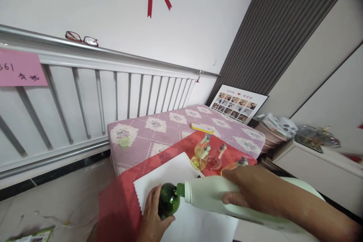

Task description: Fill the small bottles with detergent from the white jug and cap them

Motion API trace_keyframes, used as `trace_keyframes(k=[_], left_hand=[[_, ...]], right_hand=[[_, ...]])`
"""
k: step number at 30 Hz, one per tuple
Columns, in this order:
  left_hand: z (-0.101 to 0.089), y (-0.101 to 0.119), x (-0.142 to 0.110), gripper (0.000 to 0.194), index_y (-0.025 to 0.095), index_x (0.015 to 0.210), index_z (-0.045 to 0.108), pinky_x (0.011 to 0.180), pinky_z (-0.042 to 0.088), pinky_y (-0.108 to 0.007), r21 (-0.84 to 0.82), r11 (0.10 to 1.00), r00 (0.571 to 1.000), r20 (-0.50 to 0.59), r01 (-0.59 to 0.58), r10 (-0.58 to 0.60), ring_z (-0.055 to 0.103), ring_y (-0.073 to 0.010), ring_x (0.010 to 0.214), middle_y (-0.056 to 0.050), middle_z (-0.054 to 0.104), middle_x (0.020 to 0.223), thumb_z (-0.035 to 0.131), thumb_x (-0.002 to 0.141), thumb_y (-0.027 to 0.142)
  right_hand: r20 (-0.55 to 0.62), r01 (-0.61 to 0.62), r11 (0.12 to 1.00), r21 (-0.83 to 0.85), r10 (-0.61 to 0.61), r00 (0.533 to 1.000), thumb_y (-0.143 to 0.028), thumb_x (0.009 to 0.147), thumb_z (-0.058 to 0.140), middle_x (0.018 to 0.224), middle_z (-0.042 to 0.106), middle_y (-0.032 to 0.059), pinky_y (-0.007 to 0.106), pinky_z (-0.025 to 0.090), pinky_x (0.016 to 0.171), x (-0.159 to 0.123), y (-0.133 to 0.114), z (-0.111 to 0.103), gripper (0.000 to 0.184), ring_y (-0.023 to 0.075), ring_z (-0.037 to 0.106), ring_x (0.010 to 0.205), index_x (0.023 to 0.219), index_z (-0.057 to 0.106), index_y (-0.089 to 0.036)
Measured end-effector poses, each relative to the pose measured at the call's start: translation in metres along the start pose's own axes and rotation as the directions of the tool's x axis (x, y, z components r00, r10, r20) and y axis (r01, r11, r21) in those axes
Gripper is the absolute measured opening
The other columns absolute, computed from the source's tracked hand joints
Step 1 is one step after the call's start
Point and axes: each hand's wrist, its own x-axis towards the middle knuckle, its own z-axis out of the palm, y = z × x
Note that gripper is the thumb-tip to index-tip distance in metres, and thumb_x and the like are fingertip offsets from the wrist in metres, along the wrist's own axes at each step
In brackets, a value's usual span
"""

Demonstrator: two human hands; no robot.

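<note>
My left hand [153, 215] is wrapped round a small dark green round bottle [168, 199] that stands on a white sheet [176, 170]. My right hand [249, 193] grips a large white plastic jug [210, 194] tipped on its side, its open neck touching the green bottle's mouth. Just beyond stand three small round flasks [205, 159] with yellow and pinkish liquid and stoppers.
A red cloth [119, 204] lies over a low table with a pink patterned cover [159, 124]. On it sit a light green cap [124, 141] and a yellow flat box [202, 127]. White railing [85, 94] behind, glasses [81, 39] on top; cluttered cabinet [312, 147] at right.
</note>
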Motion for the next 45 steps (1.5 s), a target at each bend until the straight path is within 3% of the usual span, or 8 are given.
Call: trace_keyframes(k=[10, 29, 45], left_hand=[[-0.001, -0.002, -0.001, 0.095, 0.018, 0.151, 0.036, 0.129, 0.028, -0.05, 0.007, 1.0, 1.0, 0.024, -0.004, 0.003, 0.039, -0.0307, 0.151, -0.017, 0.041, 0.159, 0.072, 0.064, 0.01], [0.004, -0.008, -0.001, 0.094, 0.019, 0.15, 0.039, 0.125, 0.034, -0.05, -0.002, 0.999, 0.999, -0.017, -0.035, 0.035, 0.043, -0.0336, 0.148, -0.016, 0.046, 0.155, 0.072, 0.062, 0.014], [0.004, -0.013, 0.0, 0.094, 0.021, 0.15, 0.037, 0.126, 0.032, -0.05, 0.011, 0.999, 0.998, -0.021, -0.053, 0.053, 0.042, -0.0326, 0.148, -0.015, 0.044, 0.156, 0.071, 0.063, 0.012]], right_hand=[[0.009, 0.001, 1.0, -0.003, -0.001, 1.0, -0.042, 0.085, 0.063, 0.1, 0.08, 0.0174, 0.037, 0.038, 0.066, 0.0, -0.003, -0.003, 0.026, 0.041, 0.074, 0.09, 0.093, 0.074, -0.019], [0.029, -0.018, 1.0, -0.005, 0.018, 0.999, -0.043, 0.085, 0.064, 0.104, 0.08, 0.0169, 0.04, 0.044, 0.071, 0.001, -0.003, -0.002, 0.028, 0.04, 0.073, 0.094, 0.097, 0.074, -0.02], [0.02, -0.011, 1.0, -0.017, 0.012, 1.0, -0.045, 0.085, 0.063, 0.104, 0.08, 0.0155, 0.041, 0.045, 0.072, 0.002, -0.001, 0.0, 0.029, 0.0404, 0.073, 0.095, 0.098, 0.075, -0.021]])
